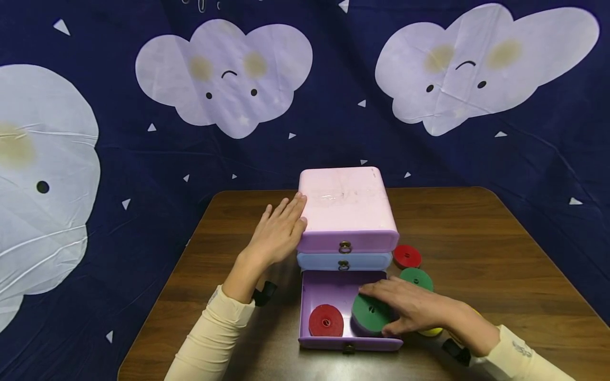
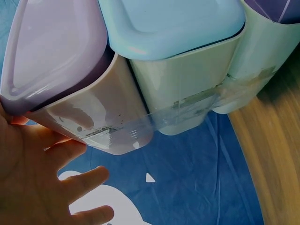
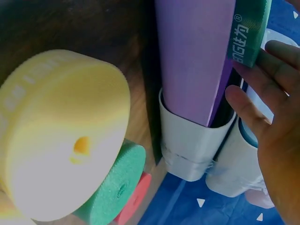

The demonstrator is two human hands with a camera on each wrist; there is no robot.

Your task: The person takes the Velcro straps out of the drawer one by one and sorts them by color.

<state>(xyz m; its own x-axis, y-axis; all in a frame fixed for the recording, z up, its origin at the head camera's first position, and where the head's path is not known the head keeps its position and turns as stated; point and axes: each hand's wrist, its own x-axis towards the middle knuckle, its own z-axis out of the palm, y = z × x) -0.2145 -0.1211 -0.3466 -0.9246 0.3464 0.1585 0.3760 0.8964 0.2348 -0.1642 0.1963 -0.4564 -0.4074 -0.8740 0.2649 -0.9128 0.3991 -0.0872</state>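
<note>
A three-tier drawer box [image 1: 347, 201] with a pink top stands on the table, its bottom purple drawer [image 1: 312, 288] pulled out. Inside that drawer lie a red roll of tape [image 1: 326, 320] on the left and a larger green roll of tape [image 1: 370, 316] on the right. My right hand [image 1: 410, 304] is over the green roll's right side, with fingers extended along its edge and the thumb apart from it in the right wrist view. Flat against the box's left side rests my left hand [image 1: 276, 233], fingers straight and holding nothing.
Right of the box lie another red roll [image 1: 407, 256], another green roll [image 1: 416, 278] and a yellow roll [image 3: 65, 136], mostly hidden by my right arm in the head view. The wooden table [image 1: 486, 254] meets a dark blue cloud-print cloth [image 1: 343, 116] behind.
</note>
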